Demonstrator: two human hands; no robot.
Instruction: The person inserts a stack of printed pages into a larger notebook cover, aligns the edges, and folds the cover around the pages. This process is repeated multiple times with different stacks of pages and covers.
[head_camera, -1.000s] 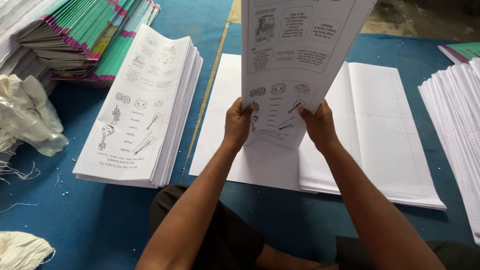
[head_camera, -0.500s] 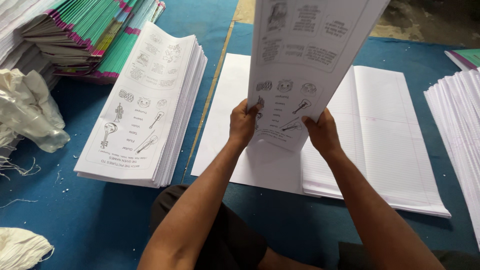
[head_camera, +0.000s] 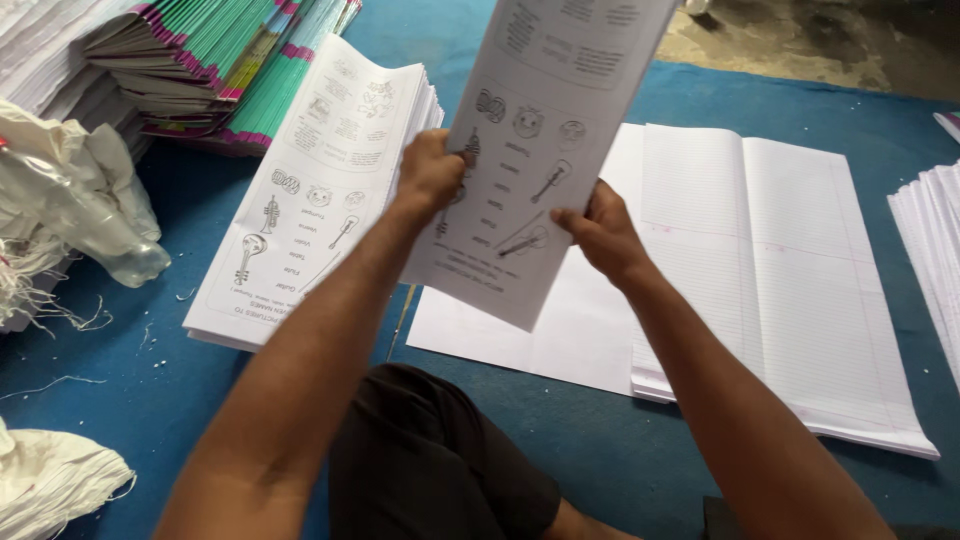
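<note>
At the far left edge a crumpled white woven sack with a clear plastic bottle lies on the blue floor covering, its frayed threads trailing out; a second bundle of white woven cloth is cut off by the lower left corner. Behind them, a slanted stack of bound notebooks with green covers and pink spines runs out of the top edge, so its full height cannot be seen. Just beside it rests a thick pile of white printed sheets with line drawings of musical instruments, its near edge partly hidden by the person's left forearm.

The left hand grips the left edge of a held-up white printed sheet bundle with the same instrument drawings, the fingers curled shut around it, with their tips hidden behind the paper. This bundle is raised above the floor, tilted, between both hands, and its top is cut off by the frame. The right hand clasps its lower right edge, thumb on the front and the other fingers out of sight behind.

Beneath, a flat spread of white ruled paper sheets lies on the covering, partly covered by the bundle and the right arm. At the far right another stack of white paper is cut off by the edge.
</note>
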